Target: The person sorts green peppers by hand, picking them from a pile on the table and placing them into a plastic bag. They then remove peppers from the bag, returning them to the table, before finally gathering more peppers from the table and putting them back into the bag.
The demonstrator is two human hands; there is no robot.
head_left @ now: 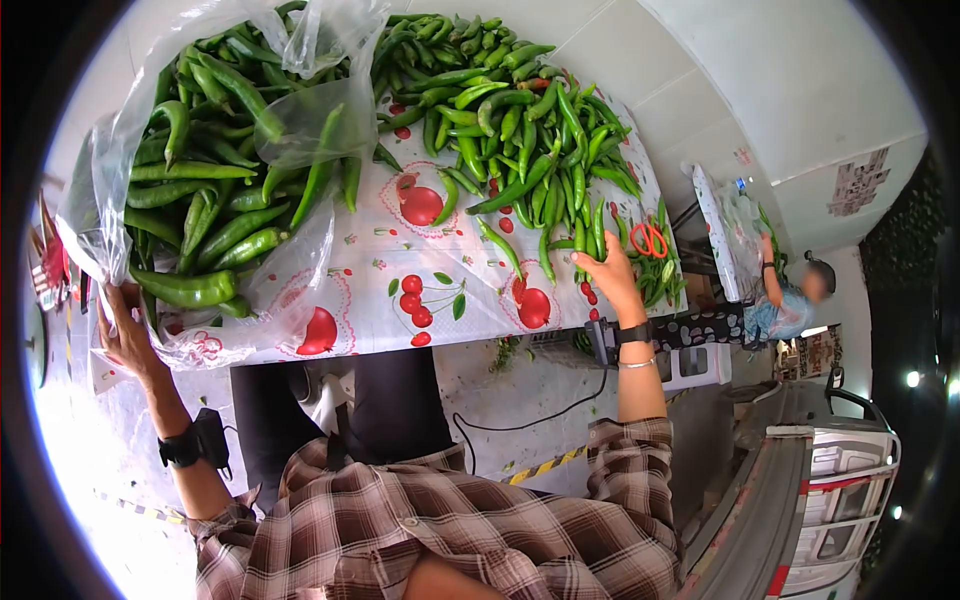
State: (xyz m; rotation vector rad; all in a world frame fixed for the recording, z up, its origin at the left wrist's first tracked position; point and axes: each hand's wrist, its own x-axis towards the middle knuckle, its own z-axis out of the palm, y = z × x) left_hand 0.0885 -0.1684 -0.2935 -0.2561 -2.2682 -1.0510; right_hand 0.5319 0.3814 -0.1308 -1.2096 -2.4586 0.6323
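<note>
A clear plastic bag point(95, 215) full of long green chili peppers point(235, 230) lies on the left part of the table. My left hand point(128, 335) is at the bag's near left corner, its fingers closed on the plastic. To the right is a loose heap of green peppers point(545, 150). My right hand point(612, 278) is at the near side of this heap, thumb and fingers apart, with no pepper visibly held. Just beyond it, orange-handled scissors point(648, 240) rest on peppers at the table's right side.
A printed tablecloth point(380, 300) with cherries and red fruit covers the table. Another person point(785, 300) works at a second table point(722, 235) on the right. A black cable point(530, 425) hangs below my right wrist. A vehicle point(830, 500) stands at the lower right.
</note>
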